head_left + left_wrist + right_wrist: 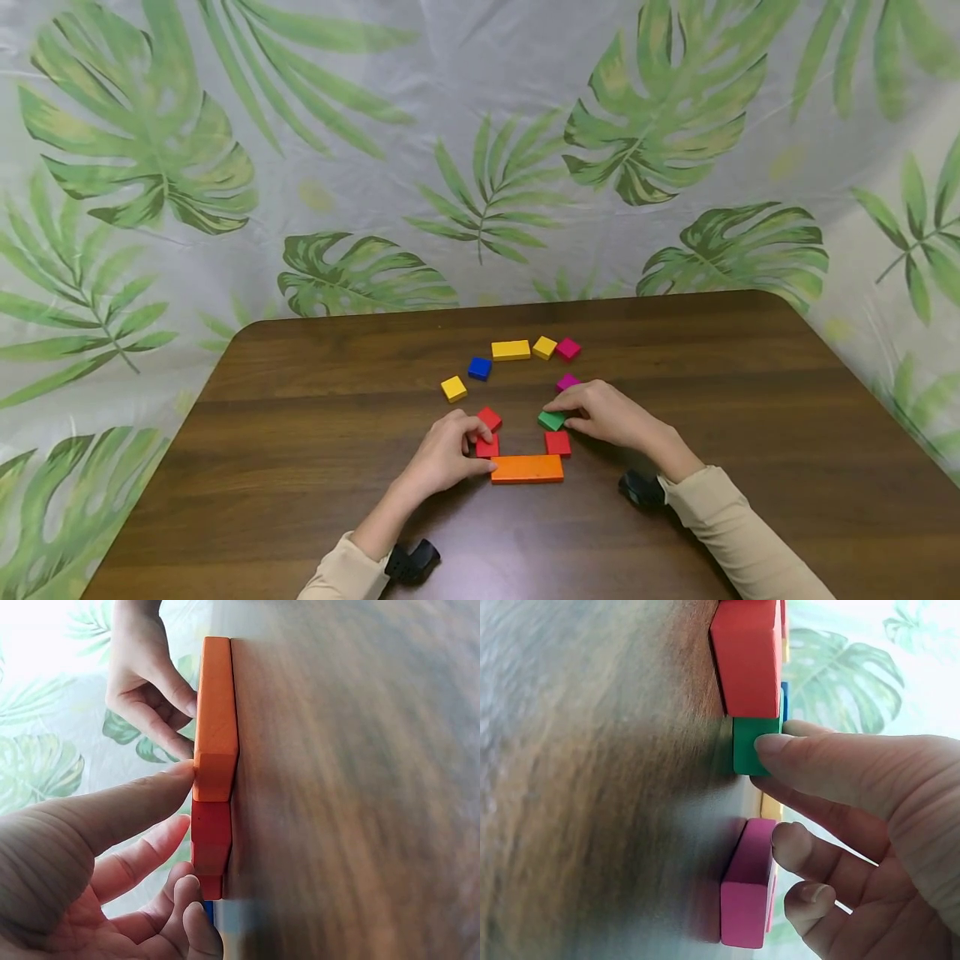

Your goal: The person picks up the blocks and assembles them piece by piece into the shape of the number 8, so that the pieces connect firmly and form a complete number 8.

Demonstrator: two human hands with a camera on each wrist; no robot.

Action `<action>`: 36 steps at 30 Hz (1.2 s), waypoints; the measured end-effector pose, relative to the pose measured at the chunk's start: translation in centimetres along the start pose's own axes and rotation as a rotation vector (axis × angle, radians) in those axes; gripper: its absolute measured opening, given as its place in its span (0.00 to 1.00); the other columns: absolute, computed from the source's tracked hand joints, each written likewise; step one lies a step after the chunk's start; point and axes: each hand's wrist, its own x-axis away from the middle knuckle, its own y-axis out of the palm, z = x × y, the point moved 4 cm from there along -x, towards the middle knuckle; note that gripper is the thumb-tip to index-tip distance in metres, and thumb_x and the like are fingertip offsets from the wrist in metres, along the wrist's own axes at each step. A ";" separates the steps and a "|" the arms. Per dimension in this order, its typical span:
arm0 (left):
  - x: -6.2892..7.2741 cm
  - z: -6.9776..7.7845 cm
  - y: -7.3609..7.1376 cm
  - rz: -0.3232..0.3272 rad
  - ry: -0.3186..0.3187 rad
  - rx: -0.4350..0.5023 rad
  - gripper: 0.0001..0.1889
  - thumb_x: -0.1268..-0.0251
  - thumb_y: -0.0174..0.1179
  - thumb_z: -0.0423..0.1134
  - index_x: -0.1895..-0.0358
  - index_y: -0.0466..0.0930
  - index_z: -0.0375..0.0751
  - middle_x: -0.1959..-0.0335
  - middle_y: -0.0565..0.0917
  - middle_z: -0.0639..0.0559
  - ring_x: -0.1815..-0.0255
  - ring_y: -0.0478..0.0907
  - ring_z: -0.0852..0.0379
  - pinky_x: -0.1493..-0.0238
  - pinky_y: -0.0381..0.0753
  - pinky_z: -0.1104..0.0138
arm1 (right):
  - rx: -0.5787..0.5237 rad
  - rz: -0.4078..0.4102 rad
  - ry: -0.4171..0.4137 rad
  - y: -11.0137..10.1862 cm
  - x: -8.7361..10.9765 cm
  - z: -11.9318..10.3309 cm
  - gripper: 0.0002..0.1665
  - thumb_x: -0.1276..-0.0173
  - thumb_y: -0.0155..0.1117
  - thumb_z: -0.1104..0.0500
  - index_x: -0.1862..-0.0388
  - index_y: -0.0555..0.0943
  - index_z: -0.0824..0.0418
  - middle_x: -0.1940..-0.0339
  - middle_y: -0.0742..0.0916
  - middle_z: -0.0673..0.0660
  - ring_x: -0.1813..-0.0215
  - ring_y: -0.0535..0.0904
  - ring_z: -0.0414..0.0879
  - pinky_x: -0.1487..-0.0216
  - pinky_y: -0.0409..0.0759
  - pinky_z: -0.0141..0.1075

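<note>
My right hand [611,412] pinches a small green block [552,420] between thumb and fingers. In the right wrist view, that green block [750,746] sits against a red block [750,660]. My left hand [442,454] lays its thumb tip on the left end of a long orange block [527,469]. Its index fingertip touches or hovers at a red block [487,445]; I cannot tell which. Another red block [490,417] lies just beyond that one. At the orange block's right end is a third red block [558,443]. A magenta block [567,382] lies beyond the right hand.
Farther back on the brown table [300,433] lie a yellow block [453,388], a blue block [480,368], a long yellow block [511,351], a small yellow block [544,347] and a pink block [568,349]. Behind hangs a leaf-patterned cloth [487,208].
</note>
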 end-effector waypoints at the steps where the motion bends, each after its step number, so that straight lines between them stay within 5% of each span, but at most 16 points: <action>1: 0.0 0.0 0.0 0.001 0.001 0.000 0.13 0.56 0.74 0.40 0.68 0.80 0.43 0.72 0.73 0.52 0.74 0.65 0.61 0.74 0.66 0.74 | -0.002 0.000 0.000 0.0 0.0 0.0 0.18 0.40 0.65 0.64 0.49 0.82 0.59 0.54 0.88 0.52 0.52 0.83 0.48 0.49 0.80 0.42; 6: 0.0 0.0 0.0 0.000 0.003 0.001 0.13 0.56 0.73 0.40 0.68 0.80 0.43 0.72 0.73 0.51 0.75 0.65 0.61 0.74 0.65 0.74 | -0.004 -0.007 -0.001 -0.1 0.1 0.0 0.19 0.41 0.66 0.63 0.49 0.82 0.58 0.54 0.88 0.52 0.52 0.83 0.47 0.50 0.81 0.41; 11: 0.1 0.0 0.0 0.002 0.007 0.000 0.13 0.56 0.73 0.40 0.68 0.80 0.43 0.72 0.73 0.51 0.74 0.64 0.61 0.74 0.65 0.74 | -0.040 0.049 0.032 -1.1 0.5 0.5 0.21 0.43 0.68 0.62 0.48 0.82 0.59 0.58 0.88 0.53 0.64 0.80 0.44 0.61 0.80 0.34; 16: 0.1 -0.1 0.1 -0.005 0.004 0.003 0.13 0.56 0.73 0.40 0.68 0.80 0.43 0.72 0.73 0.51 0.74 0.64 0.61 0.74 0.65 0.74 | -0.021 0.184 0.240 -2.3 1.4 2.2 0.16 0.43 0.68 0.62 0.54 0.84 0.61 0.58 0.88 0.57 0.55 0.83 0.50 0.55 0.80 0.44; 21: 0.0 -0.1 0.0 -0.004 0.004 0.004 0.13 0.56 0.74 0.40 0.68 0.81 0.42 0.72 0.73 0.51 0.75 0.64 0.61 0.74 0.65 0.74 | -0.024 0.141 0.403 -2.3 1.9 3.4 0.18 0.43 0.69 0.57 0.54 0.84 0.63 0.58 0.88 0.60 0.59 0.82 0.49 0.60 0.78 0.41; 36: 0.0 -0.2 0.0 -0.002 -0.001 0.009 0.13 0.56 0.73 0.40 0.67 0.80 0.42 0.71 0.73 0.50 0.74 0.64 0.60 0.74 0.65 0.74 | -0.065 0.121 0.388 -1.8 1.4 4.1 0.18 0.42 0.68 0.59 0.53 0.84 0.63 0.61 0.87 0.60 0.66 0.75 0.44 0.68 0.68 0.31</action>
